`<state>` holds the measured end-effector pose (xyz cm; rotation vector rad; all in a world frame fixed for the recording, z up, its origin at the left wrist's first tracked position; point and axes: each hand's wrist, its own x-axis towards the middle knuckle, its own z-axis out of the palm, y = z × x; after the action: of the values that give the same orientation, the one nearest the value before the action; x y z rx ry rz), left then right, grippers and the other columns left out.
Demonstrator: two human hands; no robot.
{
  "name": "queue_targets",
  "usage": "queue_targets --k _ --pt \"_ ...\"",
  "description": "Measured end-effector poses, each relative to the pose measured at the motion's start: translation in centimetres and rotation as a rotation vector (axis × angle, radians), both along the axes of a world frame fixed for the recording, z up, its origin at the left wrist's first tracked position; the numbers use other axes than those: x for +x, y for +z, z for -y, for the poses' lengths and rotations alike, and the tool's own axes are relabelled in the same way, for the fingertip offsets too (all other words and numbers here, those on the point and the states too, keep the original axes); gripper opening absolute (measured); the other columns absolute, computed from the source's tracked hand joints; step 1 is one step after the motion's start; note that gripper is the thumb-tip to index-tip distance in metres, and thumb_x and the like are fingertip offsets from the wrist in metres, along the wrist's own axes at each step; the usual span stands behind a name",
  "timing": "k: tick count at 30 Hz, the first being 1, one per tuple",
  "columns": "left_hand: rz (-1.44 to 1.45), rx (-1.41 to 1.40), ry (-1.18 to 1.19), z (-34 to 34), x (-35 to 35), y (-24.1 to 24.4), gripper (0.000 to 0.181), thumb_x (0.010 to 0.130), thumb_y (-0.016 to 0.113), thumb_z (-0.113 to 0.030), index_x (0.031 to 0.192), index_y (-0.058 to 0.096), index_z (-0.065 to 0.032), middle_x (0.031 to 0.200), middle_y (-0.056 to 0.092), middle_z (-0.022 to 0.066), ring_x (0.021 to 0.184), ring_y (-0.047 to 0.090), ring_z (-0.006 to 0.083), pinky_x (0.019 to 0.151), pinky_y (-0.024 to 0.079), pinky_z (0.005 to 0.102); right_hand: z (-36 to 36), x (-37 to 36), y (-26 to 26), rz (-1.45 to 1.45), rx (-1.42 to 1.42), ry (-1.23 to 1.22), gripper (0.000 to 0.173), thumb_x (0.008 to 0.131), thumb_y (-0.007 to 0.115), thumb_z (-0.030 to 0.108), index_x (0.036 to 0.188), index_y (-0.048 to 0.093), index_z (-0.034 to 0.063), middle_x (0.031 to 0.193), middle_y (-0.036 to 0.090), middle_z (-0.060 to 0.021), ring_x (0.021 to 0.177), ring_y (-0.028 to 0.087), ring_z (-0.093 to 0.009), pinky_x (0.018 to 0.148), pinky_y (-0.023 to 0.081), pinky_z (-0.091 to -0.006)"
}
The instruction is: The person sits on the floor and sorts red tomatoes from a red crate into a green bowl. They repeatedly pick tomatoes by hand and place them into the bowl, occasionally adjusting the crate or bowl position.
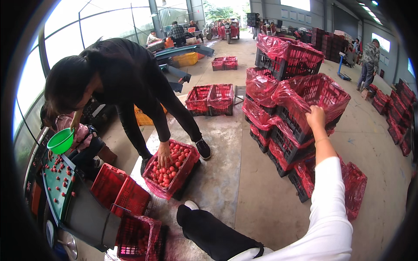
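Observation:
My right hand (316, 117), in a white sleeve, is closed on the near rim of a plastic crate lined with red film (321, 93), the top one of a stack. My left hand is out of view. In front of me on the floor stands a lined crate of tomatoes (169, 166), small and red. A person in black (120, 71) bends over it, one hand among the tomatoes, the other holding a green plastic basin (61, 141).
A green sorting belt with loose tomatoes (58, 182) and a dark chute (88, 212) lie at left, above another lined crate (138, 235). Red crates (120, 189) stand beside it. Paired lined crates (209, 98) are on the floor ahead. More people and three-wheeled vehicles (227, 29) are farther back.

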<state>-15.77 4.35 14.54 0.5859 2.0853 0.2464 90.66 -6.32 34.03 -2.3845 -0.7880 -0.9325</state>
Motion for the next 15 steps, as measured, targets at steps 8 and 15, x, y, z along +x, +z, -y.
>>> queue_targets --k 8,15 --pt "0.027 0.104 -0.004 -1.6 -2.3 -1.9 0.051 0.087 0.053 -0.045 0.123 0.042 -0.0113 0.116 0.049 0.0079 0.097 0.056 0.0291 0.072 0.050 0.0468 7.7 -16.8 -0.4 0.212 0.137 0.350 0.019 0.065 0.069 0.005 0.071 0.051 0.0017 0.073 0.052 -0.0138 0.076 0.050 -0.034 0.068 0.043 -0.0431" --pt "0.110 0.248 -0.181 -3.0 1.8 -1.9 0.056 0.081 0.058 -0.047 0.124 0.048 -0.0122 0.111 0.054 0.0053 0.083 0.057 0.0273 0.063 0.046 0.0435 8.5 -28.0 -6.9 0.043 0.045 0.756 0.020 0.055 0.063 -0.001 0.072 0.053 0.0033 0.074 0.053 -0.0111 0.079 0.054 -0.031 0.069 0.048 -0.0394"
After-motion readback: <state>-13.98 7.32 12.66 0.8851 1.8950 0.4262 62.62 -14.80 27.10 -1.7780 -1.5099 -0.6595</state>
